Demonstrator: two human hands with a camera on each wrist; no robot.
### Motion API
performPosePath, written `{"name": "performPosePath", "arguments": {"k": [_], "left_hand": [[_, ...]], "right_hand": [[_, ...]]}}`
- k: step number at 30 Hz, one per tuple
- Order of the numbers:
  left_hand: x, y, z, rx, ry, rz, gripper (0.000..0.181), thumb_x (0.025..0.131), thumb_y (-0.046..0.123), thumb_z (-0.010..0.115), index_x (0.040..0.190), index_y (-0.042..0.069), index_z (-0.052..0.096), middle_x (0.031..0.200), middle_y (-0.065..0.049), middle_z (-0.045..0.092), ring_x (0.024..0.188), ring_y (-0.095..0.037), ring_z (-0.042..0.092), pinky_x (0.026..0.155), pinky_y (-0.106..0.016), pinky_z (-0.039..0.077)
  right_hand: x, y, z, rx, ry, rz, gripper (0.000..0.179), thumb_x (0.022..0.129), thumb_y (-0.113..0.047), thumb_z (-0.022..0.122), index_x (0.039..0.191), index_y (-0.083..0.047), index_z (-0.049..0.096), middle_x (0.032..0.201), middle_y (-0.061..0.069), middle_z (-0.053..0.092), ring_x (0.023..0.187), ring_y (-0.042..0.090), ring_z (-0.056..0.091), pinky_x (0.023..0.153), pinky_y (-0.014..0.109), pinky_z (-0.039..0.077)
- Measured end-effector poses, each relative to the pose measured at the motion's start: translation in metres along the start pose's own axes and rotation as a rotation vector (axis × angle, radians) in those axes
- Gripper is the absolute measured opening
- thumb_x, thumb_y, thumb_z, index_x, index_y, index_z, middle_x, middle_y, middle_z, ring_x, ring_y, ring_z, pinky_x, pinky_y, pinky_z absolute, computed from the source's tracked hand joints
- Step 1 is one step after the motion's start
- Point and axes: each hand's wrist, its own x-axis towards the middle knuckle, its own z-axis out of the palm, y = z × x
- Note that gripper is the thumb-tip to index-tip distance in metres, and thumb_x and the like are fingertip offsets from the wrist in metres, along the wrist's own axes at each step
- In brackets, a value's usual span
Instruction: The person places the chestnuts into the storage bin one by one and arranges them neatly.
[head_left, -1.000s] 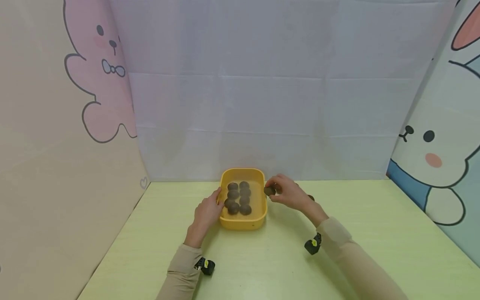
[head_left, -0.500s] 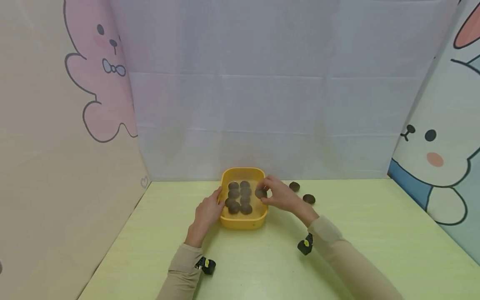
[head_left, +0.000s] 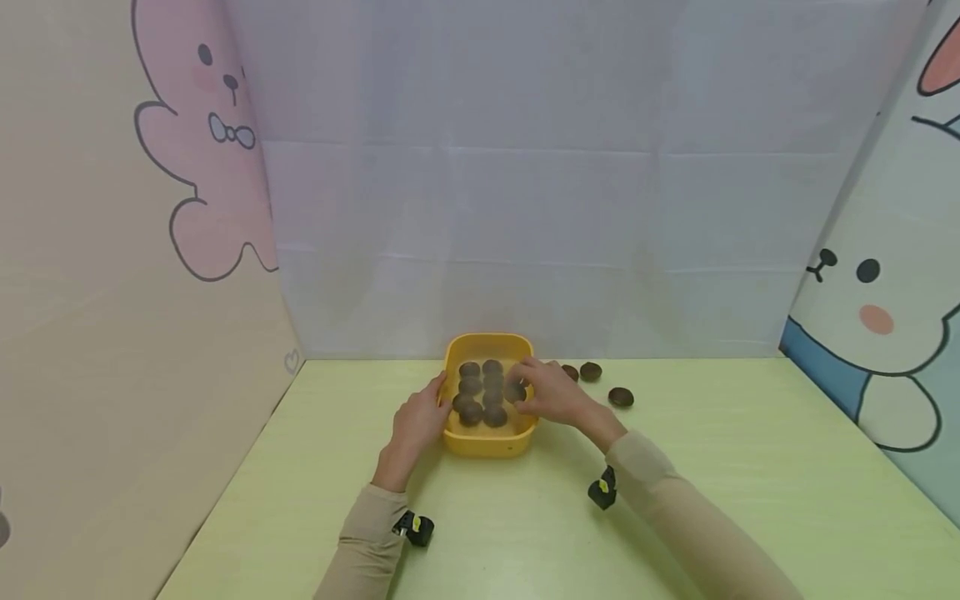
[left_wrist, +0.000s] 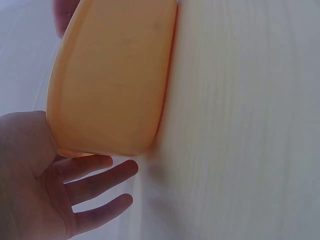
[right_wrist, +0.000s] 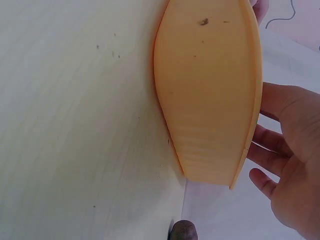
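A yellow tray [head_left: 491,447] sits near the back of the table with several dark brown chestnuts [head_left: 470,412] grouped in its left and middle. My left hand [head_left: 417,425] grips the tray's left side, thumb over the rim; in the left wrist view some fingers of this left hand [left_wrist: 37,185] stretch beside the tray's end. My right hand [head_left: 553,393] reaches over the right rim, thumb and fingers around one chestnut [head_left: 515,392] low inside the tray. In the right wrist view, the tray wall [right_wrist: 210,95] hides the fingertips and that chestnut.
To the right of the tray, loose chestnuts lie on the table: one [head_left: 591,372] at the back, one [head_left: 621,397] farther right, and another [head_left: 571,372] partly behind the right hand. A white cloth [head_left: 555,250] hangs behind the table, with printed panels at both sides.
My right hand has carried its chestnut leftward over the tray's right rim and down inside. The loose chestnuts behind it have come into view. My left hand keeps its grip on the tray.
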Motion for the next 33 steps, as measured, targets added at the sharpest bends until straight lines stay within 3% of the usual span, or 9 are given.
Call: {"name": "performPosePath", "arguments": {"k": [5,9,15,25,30,33], "left_hand": [[0.0,0.001,-0.001,-0.001,-0.001,-0.003,0.055,0.096,0.02,0.054,0.15,0.014,0.046,0.082,-0.015,0.067,0.05,-0.019,0.042,0.045,-0.031,0.034],[0.001,0.001,-0.001,0.003,-0.002,-0.005,0.055,0.096,0.02,0.054,0.15,0.014,0.046,0.084,-0.015,0.067,0.051,-0.019,0.043,0.046,-0.031,0.034],[0.001,-0.001,0.001,0.006,-0.008,-0.011,0.055,0.096,0.021,0.054,0.15,0.015,0.045,0.082,-0.015,0.067,0.05,-0.018,0.042,0.046,-0.03,0.033],[0.0,0.0,0.001,0.003,-0.003,-0.011,0.055,0.096,0.021,0.054,0.15,0.014,0.046,0.09,-0.017,0.07,0.051,-0.02,0.043,0.046,-0.031,0.034],[0.001,0.0,0.001,0.006,0.0,0.0,0.054,0.097,0.021,0.054,0.15,0.014,0.046,0.1,-0.019,0.071,0.053,-0.02,0.045,0.047,-0.032,0.034],[0.001,0.0,0.001,0.005,0.001,-0.002,0.055,0.096,0.021,0.054,0.15,0.014,0.046,0.095,-0.019,0.07,0.052,-0.02,0.045,0.047,-0.032,0.034]], "right_hand": [[0.002,-0.003,-0.001,-0.058,-0.04,-0.033,0.019,0.081,-0.013,0.075,0.098,-0.018,0.068,0.1,0.0,0.063,0.097,0.024,0.058,0.099,0.055,0.04],[0.004,-0.003,0.001,-0.078,-0.047,-0.074,0.016,0.077,-0.011,0.076,0.088,-0.018,0.067,0.091,0.0,0.063,0.089,0.02,0.056,0.095,0.05,0.042],[0.007,-0.002,0.003,-0.101,-0.085,-0.098,0.016,0.073,-0.01,0.075,0.086,-0.019,0.071,0.084,0.0,0.064,0.079,0.014,0.049,0.088,0.043,0.041],[0.013,-0.009,0.001,-0.181,-0.171,-0.037,0.021,0.07,-0.007,0.078,0.09,-0.015,0.075,0.087,0.002,0.071,0.082,0.021,0.058,0.091,0.044,0.041],[0.011,-0.013,-0.002,-0.156,-0.163,0.015,0.024,0.075,-0.006,0.077,0.098,-0.013,0.077,0.097,0.002,0.074,0.093,0.024,0.061,0.097,0.048,0.038],[0.008,-0.013,-0.004,-0.13,-0.118,0.048,0.024,0.078,-0.007,0.077,0.102,-0.012,0.078,0.101,0.004,0.074,0.097,0.027,0.061,0.1,0.05,0.037]]}}
